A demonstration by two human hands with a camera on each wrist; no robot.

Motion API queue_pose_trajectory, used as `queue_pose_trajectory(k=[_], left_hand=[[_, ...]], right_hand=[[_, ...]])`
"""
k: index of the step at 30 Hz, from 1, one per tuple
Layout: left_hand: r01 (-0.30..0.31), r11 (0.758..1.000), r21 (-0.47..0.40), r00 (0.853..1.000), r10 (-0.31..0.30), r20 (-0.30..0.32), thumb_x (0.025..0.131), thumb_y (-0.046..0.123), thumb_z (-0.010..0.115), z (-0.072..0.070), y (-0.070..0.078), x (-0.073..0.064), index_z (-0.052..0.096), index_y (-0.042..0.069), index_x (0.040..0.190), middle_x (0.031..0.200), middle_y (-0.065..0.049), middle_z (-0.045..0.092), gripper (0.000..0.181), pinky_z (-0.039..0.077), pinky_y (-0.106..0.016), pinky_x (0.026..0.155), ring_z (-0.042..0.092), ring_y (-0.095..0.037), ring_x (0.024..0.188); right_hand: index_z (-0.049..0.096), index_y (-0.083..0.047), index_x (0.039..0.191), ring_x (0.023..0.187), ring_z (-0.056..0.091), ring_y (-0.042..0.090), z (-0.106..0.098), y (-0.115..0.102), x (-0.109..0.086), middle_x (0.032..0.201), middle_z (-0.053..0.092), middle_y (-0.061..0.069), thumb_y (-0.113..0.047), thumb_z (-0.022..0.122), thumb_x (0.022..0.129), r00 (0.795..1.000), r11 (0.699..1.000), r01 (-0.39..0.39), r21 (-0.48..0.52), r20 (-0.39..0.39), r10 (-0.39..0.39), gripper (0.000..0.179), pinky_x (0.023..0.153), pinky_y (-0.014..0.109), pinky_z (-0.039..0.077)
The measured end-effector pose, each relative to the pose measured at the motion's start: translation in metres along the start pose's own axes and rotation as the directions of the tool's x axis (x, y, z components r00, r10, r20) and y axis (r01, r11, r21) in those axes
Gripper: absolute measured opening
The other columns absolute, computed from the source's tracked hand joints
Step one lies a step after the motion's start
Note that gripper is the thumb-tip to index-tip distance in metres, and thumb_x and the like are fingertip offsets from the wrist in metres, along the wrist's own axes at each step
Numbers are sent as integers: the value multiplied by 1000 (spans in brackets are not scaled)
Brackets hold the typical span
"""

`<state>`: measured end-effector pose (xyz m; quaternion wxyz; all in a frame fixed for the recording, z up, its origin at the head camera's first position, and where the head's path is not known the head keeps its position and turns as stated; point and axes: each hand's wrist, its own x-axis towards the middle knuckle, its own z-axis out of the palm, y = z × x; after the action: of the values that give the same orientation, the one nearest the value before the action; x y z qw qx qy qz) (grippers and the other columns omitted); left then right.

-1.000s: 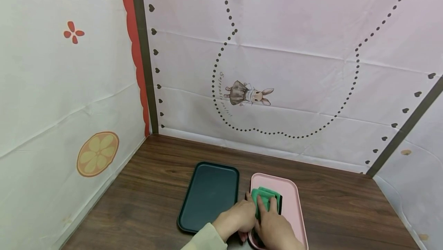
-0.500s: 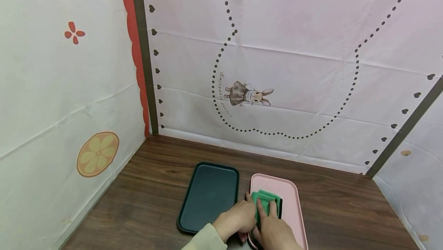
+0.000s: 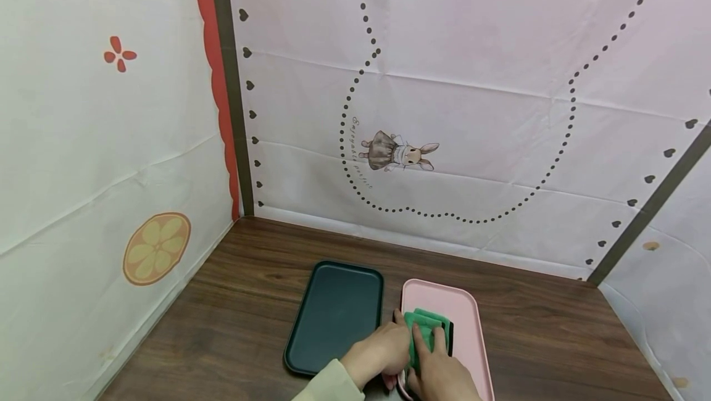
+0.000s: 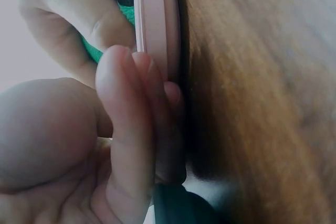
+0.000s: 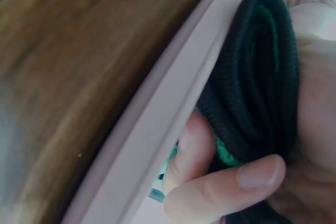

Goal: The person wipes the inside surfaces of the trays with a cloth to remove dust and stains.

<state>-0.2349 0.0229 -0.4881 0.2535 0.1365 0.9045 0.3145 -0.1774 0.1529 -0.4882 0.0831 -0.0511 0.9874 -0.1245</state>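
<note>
A pink tray (image 3: pixel 463 314) lies on the table, with a folded green cloth (image 3: pixel 424 321) edged in black on it. My right hand (image 3: pixel 441 370) presses on the cloth with two fingers spread over its top. In the right wrist view, the cloth's black folds (image 5: pixel 252 77) sit against the palm, with fingers curled round them. At the tray's left edge, my left hand (image 3: pixel 383 348) holds the rim. Seen from the left wrist, its fingertips (image 4: pixel 115 66) touch the tray's side wall (image 4: pixel 155 24). The near end of the tray is partly hidden by the hands.
A dark green tray (image 3: pixel 337 308) lies just left of the pink one on the brown wooden table (image 3: pixel 233 321). Patterned white cloth walls (image 3: pixel 472 142) stand behind and at both sides of the table.
The right hand and the green cloth have slid slightly toward the near end of the pink tray. My left hand and both trays have stayed in place.
</note>
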Motion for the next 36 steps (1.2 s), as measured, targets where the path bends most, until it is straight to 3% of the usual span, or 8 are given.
queue_pose_trajectory(k=[6, 9, 16, 21, 36], left_hand=[[4, 1000, 19, 1000, -4, -15, 100, 3, 57, 2, 0, 0, 22, -12, 159, 50, -13, 64, 70, 45, -29, 32, 52, -14, 29], [10, 999, 34, 999, -9, -31, 99, 2, 58, 3, 0, 1, 22, -12, 159, 59, -15, 65, 72, 46, -29, 33, 53, -15, 30], [0, 999, 53, 1000, 0, 4, 101, 5, 58, 3, -1, 1, 21, -9, 161, 50, -12, 64, 72, 46, -31, 33, 53, -16, 30], [16, 998, 57, 1000, -16, 3, 103, 9, 57, 1, 1, -1, 20, -8, 161, 53, -13, 64, 70, 45, -30, 34, 54, -16, 32], [5, 995, 100, 998, 1, -66, 100, 5, 58, 3, 2, -3, 23, -13, 159, 42, -6, 58, 71, 43, -26, 33, 52, -13, 29]], right_hand=[[44, -14, 158, 48, 49, 25, 1, 3, -1, 150, 38, 31, -29, 72, 89, 1000, 1000, -20, -6, 7, 20, 77, 46, 42, 43], [43, -15, 159, 49, 50, 25, 1, 5, -1, 149, 38, 29, -29, 73, 89, 1000, 1000, -28, -3, 7, 28, 77, 46, 43, 43], [43, -16, 159, 52, 53, 27, 0, 10, 0, 152, 37, 30, -30, 74, 88, 999, 999, -34, 7, 9, 34, 78, 48, 46, 46], [44, -15, 158, 53, 54, 28, 0, 15, -2, 149, 39, 28, -30, 75, 87, 1000, 1000, -18, 7, -21, 18, 79, 49, 47, 47], [47, -13, 156, 55, 56, 26, -5, 34, -4, 145, 39, 29, -26, 77, 84, 998, 999, 32, 32, -52, -30, 79, 52, 47, 50]])
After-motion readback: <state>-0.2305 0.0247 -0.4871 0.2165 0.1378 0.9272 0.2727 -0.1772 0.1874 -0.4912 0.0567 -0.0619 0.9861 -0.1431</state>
